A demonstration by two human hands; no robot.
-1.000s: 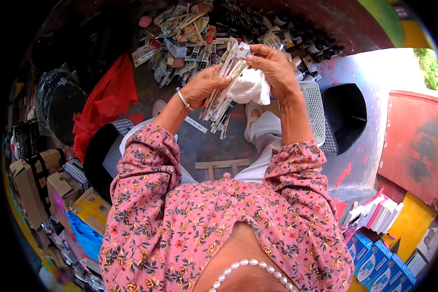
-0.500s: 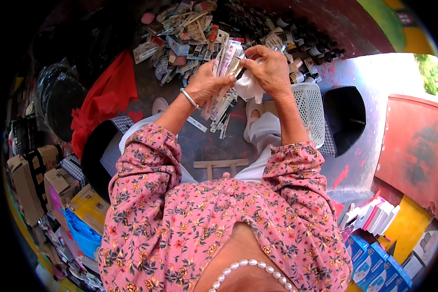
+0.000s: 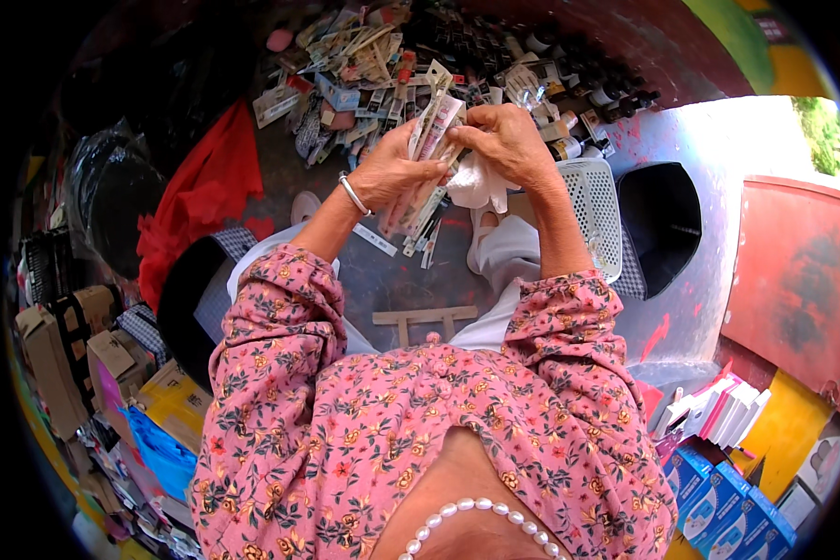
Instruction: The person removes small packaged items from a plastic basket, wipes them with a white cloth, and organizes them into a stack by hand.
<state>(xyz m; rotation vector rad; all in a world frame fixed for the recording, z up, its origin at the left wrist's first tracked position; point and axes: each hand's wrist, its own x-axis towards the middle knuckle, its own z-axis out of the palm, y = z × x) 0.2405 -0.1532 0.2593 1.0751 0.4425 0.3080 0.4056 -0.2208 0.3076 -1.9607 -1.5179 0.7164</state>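
The left hand (image 3: 389, 175) held a fanned bundle of small carded packets (image 3: 431, 140), its fingers wrapped around the lower half of the bundle so that the card tops stuck out above them and the lower ends hung out below the palm. The right hand (image 3: 504, 142) met it from the other side, its fingers pinched narrow on the top edge of the packets, while a crumpled white cloth (image 3: 476, 185) sat tucked under that palm, touching the bundle. A metal bangle (image 3: 353, 194) ringed the left wrist.

Beyond the fingers, well apart from them, a loose heap of similar packets (image 3: 345, 89) and a cluster of small dark bottles (image 3: 569, 79) lay spread on the grey floor (image 3: 392, 280). Just past the right wrist stood a white slatted basket (image 3: 595, 210), its rim near the forearm, and beyond that a black bin (image 3: 658, 224) with its mouth open. Out past the left wrist a red cloth (image 3: 201, 201) lay bunched, with a bare strip of floor between it and the hands. Below the fingers, between the 2 forearms, the floor showed bare as far as a small wooden stool (image 3: 425, 320) by the knees. Cardboard boxes (image 3: 65, 345) crowded the far left edge, and blue cartons (image 3: 719, 485) the lower right one.
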